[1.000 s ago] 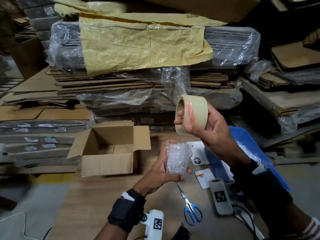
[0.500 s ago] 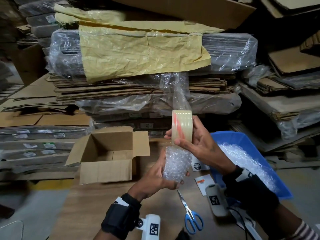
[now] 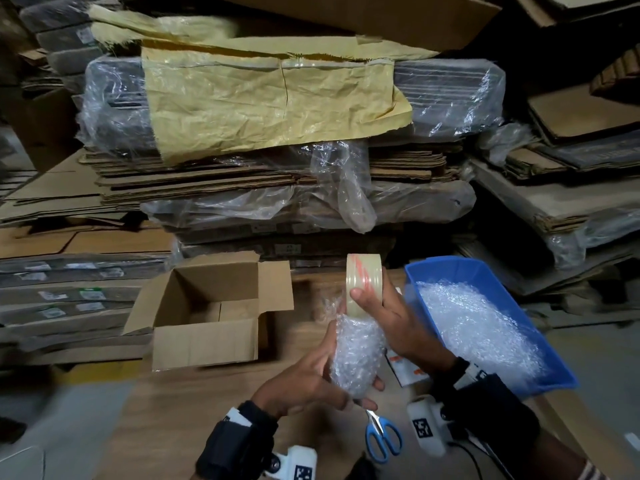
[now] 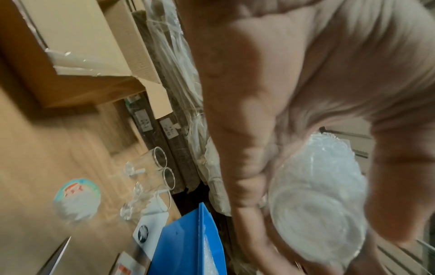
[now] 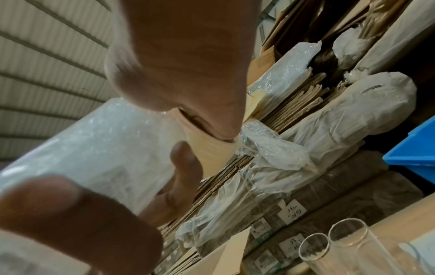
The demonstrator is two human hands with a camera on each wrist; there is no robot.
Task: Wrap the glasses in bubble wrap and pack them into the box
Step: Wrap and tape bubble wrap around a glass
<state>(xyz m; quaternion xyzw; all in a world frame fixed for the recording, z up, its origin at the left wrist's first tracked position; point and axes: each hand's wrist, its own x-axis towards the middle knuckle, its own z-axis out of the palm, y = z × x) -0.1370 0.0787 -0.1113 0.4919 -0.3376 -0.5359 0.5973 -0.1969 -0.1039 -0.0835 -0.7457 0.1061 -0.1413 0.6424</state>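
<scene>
Head view: box point(image 3: 207, 320) open, empty; blue bin point(image 3: 436, 271) full of bubble wrap point(image 3: 478, 327); left hand point(image 3: 304, 379) fingers clamped on wrapped glass point(image 3: 356, 358), right hand point(image 3: 398, 320) fingers on tape roll point(image 3: 363, 282).

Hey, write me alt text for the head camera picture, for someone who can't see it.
A person's left hand holds a glass bundled in bubble wrap while the right hand presses a roll of clear tape to its top. An open cardboard box sits to the left, a blue bin of bubble wrap to the right, and blue-handled scissors lie on the table below.
</scene>
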